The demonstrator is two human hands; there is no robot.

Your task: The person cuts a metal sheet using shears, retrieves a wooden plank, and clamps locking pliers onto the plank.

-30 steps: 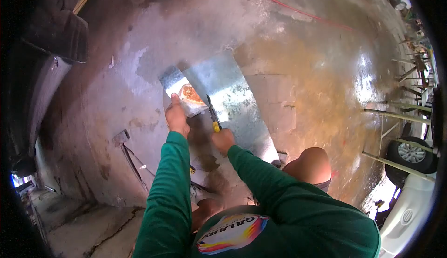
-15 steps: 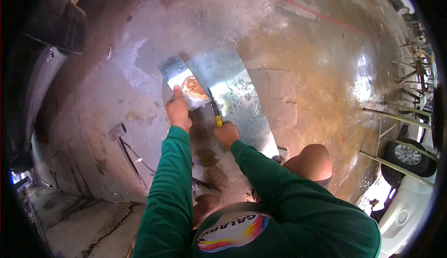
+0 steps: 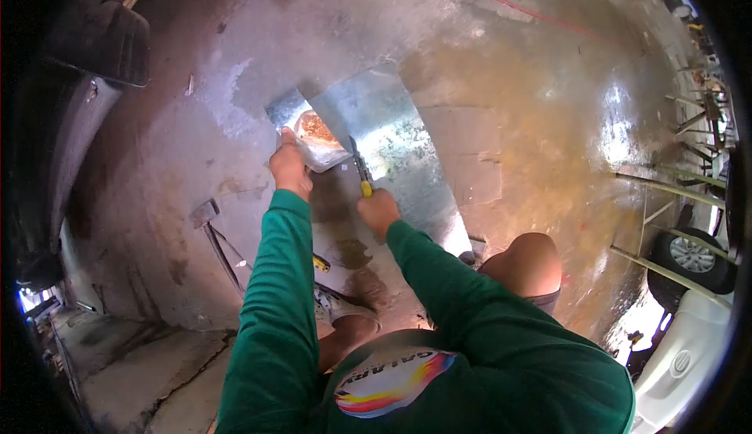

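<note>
- Silvery metal piece (image 3: 286,111) lies near the middle of the view, low over the floor, an orange-brown patch (image 3: 317,128) on its face; its right side meets or overlaps a larger metal sheet (image 3: 411,175), and I cannot tell whether they are joined.
- Left hand (image 3: 290,171) still pinches the lower left edge, thumb on top.
- Right hand (image 3: 377,210) stays closed round a yellow-handled tool (image 3: 366,189), its dark blade over the larger sheet, beside the smaller piece.
- What has changed is mostly the view; the blade sits much as before against the metal, so I judge little fresh progress.
- Farther out, a yellow-and-black object (image 3: 321,263) now shows more clearly beside the left sleeve (image 3: 270,277), and a hammer (image 3: 205,214) lies left of it.
</note>
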